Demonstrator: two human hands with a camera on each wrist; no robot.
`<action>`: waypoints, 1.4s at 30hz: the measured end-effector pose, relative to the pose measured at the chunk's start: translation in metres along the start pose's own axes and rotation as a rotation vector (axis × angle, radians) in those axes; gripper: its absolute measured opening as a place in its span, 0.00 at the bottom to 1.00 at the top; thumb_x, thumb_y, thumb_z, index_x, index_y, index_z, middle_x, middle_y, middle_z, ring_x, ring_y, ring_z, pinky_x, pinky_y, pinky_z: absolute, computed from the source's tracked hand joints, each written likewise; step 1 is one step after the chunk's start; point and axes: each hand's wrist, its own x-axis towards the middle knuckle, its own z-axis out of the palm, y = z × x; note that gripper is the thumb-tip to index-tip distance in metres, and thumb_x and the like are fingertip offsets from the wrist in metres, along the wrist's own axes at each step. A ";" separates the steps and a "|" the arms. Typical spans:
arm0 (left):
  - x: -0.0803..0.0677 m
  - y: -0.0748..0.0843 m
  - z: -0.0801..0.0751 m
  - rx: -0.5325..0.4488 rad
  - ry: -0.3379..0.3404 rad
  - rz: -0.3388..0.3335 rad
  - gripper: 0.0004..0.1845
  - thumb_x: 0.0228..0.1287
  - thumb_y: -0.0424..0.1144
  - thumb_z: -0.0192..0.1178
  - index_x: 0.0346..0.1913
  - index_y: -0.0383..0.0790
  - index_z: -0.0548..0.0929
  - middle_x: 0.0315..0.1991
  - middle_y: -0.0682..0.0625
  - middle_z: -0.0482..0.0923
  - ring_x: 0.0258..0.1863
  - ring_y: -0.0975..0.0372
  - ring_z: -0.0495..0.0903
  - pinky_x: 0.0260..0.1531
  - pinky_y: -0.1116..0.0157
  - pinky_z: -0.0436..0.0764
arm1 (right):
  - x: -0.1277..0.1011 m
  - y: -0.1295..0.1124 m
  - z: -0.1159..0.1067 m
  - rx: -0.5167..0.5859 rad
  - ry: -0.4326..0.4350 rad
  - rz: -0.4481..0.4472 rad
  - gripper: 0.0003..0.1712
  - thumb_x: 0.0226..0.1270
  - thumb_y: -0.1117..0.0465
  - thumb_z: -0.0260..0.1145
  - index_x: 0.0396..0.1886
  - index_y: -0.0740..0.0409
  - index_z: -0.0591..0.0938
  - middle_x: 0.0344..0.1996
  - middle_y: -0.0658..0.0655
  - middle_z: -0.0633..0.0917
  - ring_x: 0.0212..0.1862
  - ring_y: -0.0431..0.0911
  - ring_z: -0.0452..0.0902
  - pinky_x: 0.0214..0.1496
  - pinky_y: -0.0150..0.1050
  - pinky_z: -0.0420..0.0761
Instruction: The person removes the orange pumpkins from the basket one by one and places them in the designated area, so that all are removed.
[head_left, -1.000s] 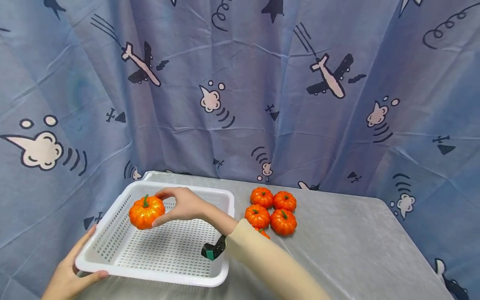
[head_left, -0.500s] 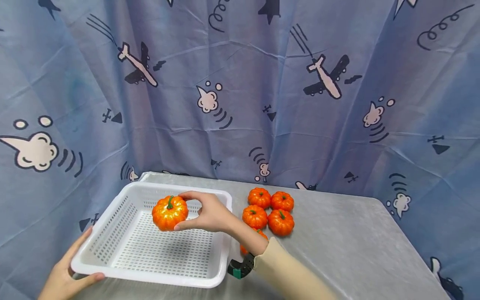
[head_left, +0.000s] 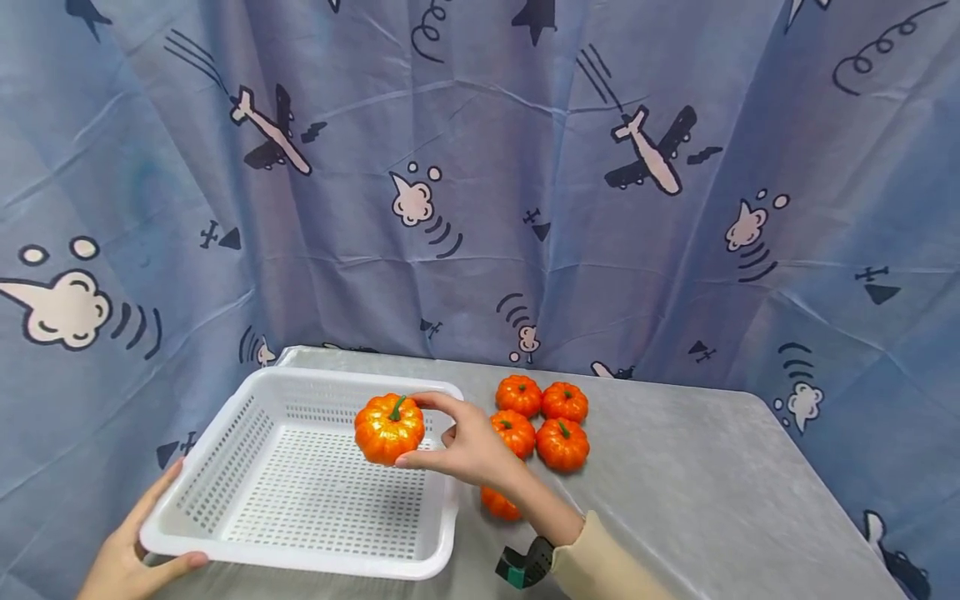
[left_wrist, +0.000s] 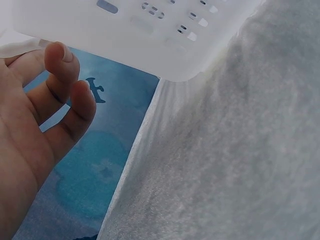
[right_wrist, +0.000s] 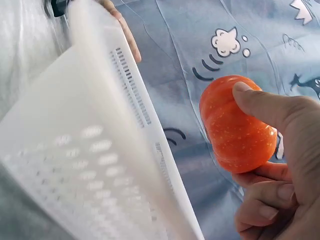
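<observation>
Fingers (head_left: 433,403) of the right hand (head_left: 468,446) are curled round one orange pumpkin (head_left: 389,429), thumb underneath and forefinger arched over the top by the green stem, and the pumpkin is held in the air above the right half of the white basket (head_left: 225,467), just inside its right wall. From the right wrist view the same pinch is seen, thumb pad pressed flat on the pumpkin's side. One basket is counted, perforated all over, with nothing lying on its floor. Its near left corner is gripped by the left hand (head_left: 131,558), thumb laid along the rim and fingers tucked beneath. On the grey table (head_left: 712,483) five more pumpkins are counted: four are bunched touching in a cluster (head_left: 542,421) just right of the basket, and one pumpkin (head_left: 498,504) is half hidden under the right wrist. Six pumpkins are counted in all. Behind, a blue curtain (head_left: 525,167) printed with aeroplanes is hung.
</observation>
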 end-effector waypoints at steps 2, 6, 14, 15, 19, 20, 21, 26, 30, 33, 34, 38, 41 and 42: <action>0.000 0.001 0.000 0.005 -0.008 -0.016 0.68 0.51 0.34 0.84 0.88 0.56 0.48 0.58 0.91 0.56 0.48 0.89 0.68 0.39 0.83 0.69 | -0.010 0.007 -0.006 0.007 0.033 0.032 0.44 0.53 0.47 0.86 0.71 0.44 0.80 0.53 0.48 0.86 0.15 0.37 0.57 0.19 0.30 0.62; 0.001 0.002 -0.001 0.007 -0.024 -0.036 0.68 0.53 0.35 0.83 0.88 0.57 0.47 0.58 0.91 0.55 0.48 0.89 0.68 0.39 0.81 0.71 | -0.029 0.022 -0.018 -0.011 0.107 0.079 0.44 0.52 0.46 0.87 0.70 0.42 0.81 0.22 0.46 0.74 0.15 0.38 0.54 0.19 0.30 0.59; -0.001 0.004 -0.005 -0.033 -0.033 -0.062 0.67 0.55 0.33 0.82 0.88 0.57 0.46 0.57 0.91 0.56 0.48 0.89 0.68 0.38 0.80 0.73 | -0.062 0.046 -0.036 0.014 0.235 0.133 0.43 0.53 0.51 0.87 0.70 0.47 0.81 0.26 0.48 0.81 0.13 0.37 0.54 0.17 0.30 0.62; -0.002 0.004 -0.005 -0.040 -0.037 -0.072 0.67 0.55 0.33 0.82 0.88 0.57 0.45 0.57 0.91 0.56 0.48 0.89 0.69 0.38 0.80 0.74 | -0.064 0.048 -0.039 0.015 0.247 0.135 0.43 0.53 0.52 0.87 0.70 0.48 0.80 0.26 0.47 0.81 0.13 0.37 0.54 0.17 0.30 0.62; -0.003 0.004 -0.007 -0.055 -0.079 -0.142 0.66 0.60 0.35 0.79 0.88 0.60 0.40 0.54 0.92 0.55 0.47 0.89 0.70 0.40 0.77 0.78 | -0.076 0.060 -0.050 0.010 0.297 0.162 0.43 0.53 0.54 0.87 0.70 0.51 0.80 0.18 0.49 0.68 0.14 0.36 0.54 0.18 0.29 0.59; -0.003 0.004 -0.006 -0.057 -0.086 -0.150 0.66 0.61 0.36 0.79 0.88 0.60 0.39 0.54 0.92 0.55 0.46 0.88 0.70 0.40 0.76 0.79 | -0.079 0.063 -0.052 0.006 0.312 0.168 0.43 0.53 0.54 0.87 0.69 0.51 0.80 0.22 0.50 0.74 0.14 0.36 0.54 0.18 0.29 0.59; -0.002 0.005 -0.006 -0.058 -0.089 -0.155 0.66 0.61 0.36 0.79 0.88 0.60 0.39 0.53 0.92 0.55 0.46 0.88 0.71 0.40 0.76 0.79 | -0.082 0.066 -0.055 0.004 0.330 0.178 0.43 0.53 0.55 0.87 0.69 0.51 0.81 0.26 0.50 0.77 0.14 0.35 0.53 0.18 0.29 0.59; -0.002 0.006 -0.003 -0.066 -0.084 -0.146 0.66 0.60 0.36 0.80 0.88 0.57 0.40 0.53 0.92 0.57 0.47 0.88 0.71 0.40 0.78 0.76 | -0.100 0.080 -0.068 0.008 0.390 0.226 0.44 0.51 0.58 0.88 0.70 0.53 0.80 0.20 0.50 0.70 0.15 0.35 0.52 0.20 0.28 0.57; -0.002 0.006 -0.003 -0.070 -0.079 -0.138 0.66 0.60 0.35 0.79 0.88 0.59 0.40 0.54 0.92 0.57 0.48 0.89 0.70 0.40 0.80 0.75 | -0.112 0.089 -0.075 -0.018 0.431 0.285 0.45 0.52 0.56 0.87 0.71 0.54 0.79 0.18 0.49 0.64 0.16 0.36 0.51 0.20 0.29 0.56; -0.001 0.006 -0.002 -0.072 -0.066 -0.113 0.66 0.60 0.34 0.79 0.88 0.58 0.41 0.55 0.91 0.57 0.49 0.89 0.69 0.40 0.81 0.73 | -0.120 0.095 -0.079 -0.036 0.457 0.318 0.45 0.54 0.54 0.87 0.71 0.54 0.79 0.33 0.55 0.81 0.16 0.36 0.51 0.19 0.30 0.57; -0.001 0.006 -0.001 -0.072 -0.064 -0.109 0.66 0.60 0.34 0.79 0.88 0.59 0.41 0.56 0.91 0.57 0.49 0.89 0.69 0.40 0.82 0.72 | -0.123 0.097 -0.080 -0.039 0.461 0.322 0.45 0.54 0.54 0.87 0.71 0.54 0.79 0.41 0.59 0.83 0.15 0.36 0.51 0.19 0.30 0.57; 0.000 0.006 -0.001 -0.065 -0.070 -0.119 0.66 0.60 0.35 0.80 0.88 0.60 0.40 0.55 0.91 0.56 0.49 0.90 0.68 0.40 0.81 0.74 | -0.134 0.105 -0.085 -0.045 0.469 0.323 0.44 0.55 0.55 0.86 0.71 0.56 0.78 0.63 0.65 0.82 0.15 0.35 0.50 0.18 0.30 0.58; 0.001 0.005 -0.002 -0.049 -0.083 -0.142 0.67 0.60 0.37 0.80 0.88 0.60 0.39 0.54 0.91 0.56 0.48 0.90 0.68 0.40 0.77 0.77 | -0.141 0.111 -0.087 -0.045 0.481 0.323 0.44 0.54 0.57 0.86 0.71 0.56 0.79 0.65 0.66 0.81 0.14 0.35 0.51 0.17 0.29 0.58; 0.001 0.005 -0.002 -0.043 -0.086 -0.147 0.67 0.60 0.38 0.80 0.88 0.60 0.39 0.53 0.92 0.55 0.47 0.90 0.68 0.40 0.76 0.78 | -0.143 0.112 -0.087 -0.051 0.483 0.327 0.44 0.54 0.56 0.86 0.71 0.56 0.79 0.65 0.66 0.81 0.14 0.35 0.51 0.17 0.30 0.58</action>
